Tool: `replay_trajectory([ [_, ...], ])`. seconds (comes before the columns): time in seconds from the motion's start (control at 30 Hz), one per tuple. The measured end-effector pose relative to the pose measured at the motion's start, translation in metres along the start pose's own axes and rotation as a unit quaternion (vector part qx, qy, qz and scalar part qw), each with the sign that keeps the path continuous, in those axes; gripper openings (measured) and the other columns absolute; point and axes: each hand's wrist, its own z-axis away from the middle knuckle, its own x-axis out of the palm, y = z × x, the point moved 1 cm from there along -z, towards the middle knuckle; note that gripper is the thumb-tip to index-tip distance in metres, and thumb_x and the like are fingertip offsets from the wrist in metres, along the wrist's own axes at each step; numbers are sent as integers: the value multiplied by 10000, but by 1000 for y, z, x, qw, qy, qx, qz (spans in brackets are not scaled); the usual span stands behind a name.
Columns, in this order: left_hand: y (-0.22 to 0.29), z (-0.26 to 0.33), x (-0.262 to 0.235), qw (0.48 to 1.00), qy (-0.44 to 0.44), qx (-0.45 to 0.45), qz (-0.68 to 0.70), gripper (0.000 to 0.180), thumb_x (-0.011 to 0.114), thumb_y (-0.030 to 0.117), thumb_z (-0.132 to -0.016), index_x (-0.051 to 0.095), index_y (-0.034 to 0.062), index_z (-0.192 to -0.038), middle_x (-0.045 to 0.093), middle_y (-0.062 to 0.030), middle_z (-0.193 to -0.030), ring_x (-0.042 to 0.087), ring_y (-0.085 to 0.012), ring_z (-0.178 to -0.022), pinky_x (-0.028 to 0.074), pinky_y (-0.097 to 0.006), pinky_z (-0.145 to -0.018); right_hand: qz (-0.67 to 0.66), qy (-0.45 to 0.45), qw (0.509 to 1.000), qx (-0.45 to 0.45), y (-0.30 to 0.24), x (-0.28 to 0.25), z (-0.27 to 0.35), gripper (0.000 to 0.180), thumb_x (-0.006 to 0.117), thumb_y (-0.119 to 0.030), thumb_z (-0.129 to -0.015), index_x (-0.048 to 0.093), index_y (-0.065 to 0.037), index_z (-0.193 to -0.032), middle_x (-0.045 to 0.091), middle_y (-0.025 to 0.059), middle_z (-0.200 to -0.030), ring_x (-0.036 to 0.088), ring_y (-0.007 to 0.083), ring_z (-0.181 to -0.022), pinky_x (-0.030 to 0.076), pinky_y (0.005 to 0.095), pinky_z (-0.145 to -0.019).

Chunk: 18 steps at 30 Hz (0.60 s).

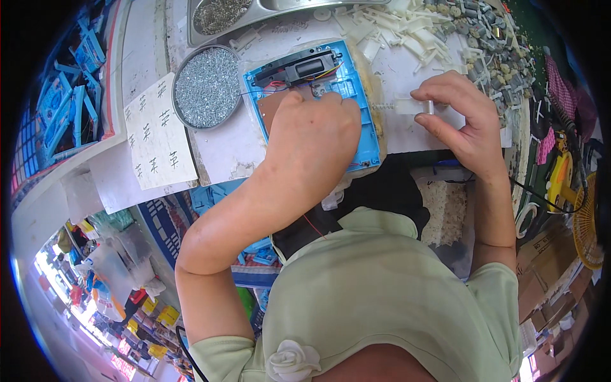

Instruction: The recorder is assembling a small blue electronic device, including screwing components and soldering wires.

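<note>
In front of me on the table lies a blue plastic housing, open side up. It holds a black speaker-like module near its far edge, a brown board and thin coloured wires. My left hand rests over the housing with its fingers curled down into it. The back of that hand hides the fingertips and whatever they grip. To the right of the housing, my right hand pinches a small whitish plastic piece between thumb and forefinger, just above the table.
A round dish of small silvery screws stands left of the housing, beside a handwritten paper sheet. White plastic parts and small motors are heaped at the far right. A metal tray sits behind; blue housings fill the left side.
</note>
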Motion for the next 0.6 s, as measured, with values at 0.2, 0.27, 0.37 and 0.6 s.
replay_trajectory([
  [0.2,-13,23,0,980,129,-31,146,144,727,13,-773,663,66,-890,635,-75,-804,635,-273,-768,453,-388,-717,32,-12,998,-50,0,4,-8,320,823,-48,-719,742,-54,-1029,674,78,-969,614,248,-876,505,332,-763],
  [0.27,-18,34,7,965,167,-42,196,154,746,13,-764,677,75,-888,638,-60,-795,634,-246,-756,431,-367,-695,49,-30,996,-68,-5,11,-11,340,832,-57,-691,741,-64,-1018,652,71,-961,601,266,-900,506,349,-769],
  [0.37,-23,50,25,951,219,-42,213,205,780,-6,-736,699,82,-902,646,-49,-791,620,-232,-723,426,-354,-692,50,-50,993,-99,-8,26,-18,338,839,-74,-667,733,-75,-988,623,61,-952,582,286,-921,510,373,-764],
  [0.6,-24,50,31,948,249,3,197,251,793,-13,-700,703,87,-912,647,-44,-788,617,-235,-714,433,-352,-685,67,-57,984,-156,-7,39,-29,368,848,-107,-669,727,-68,-1015,611,78,-944,577,290,-882,503,379,-714],
])
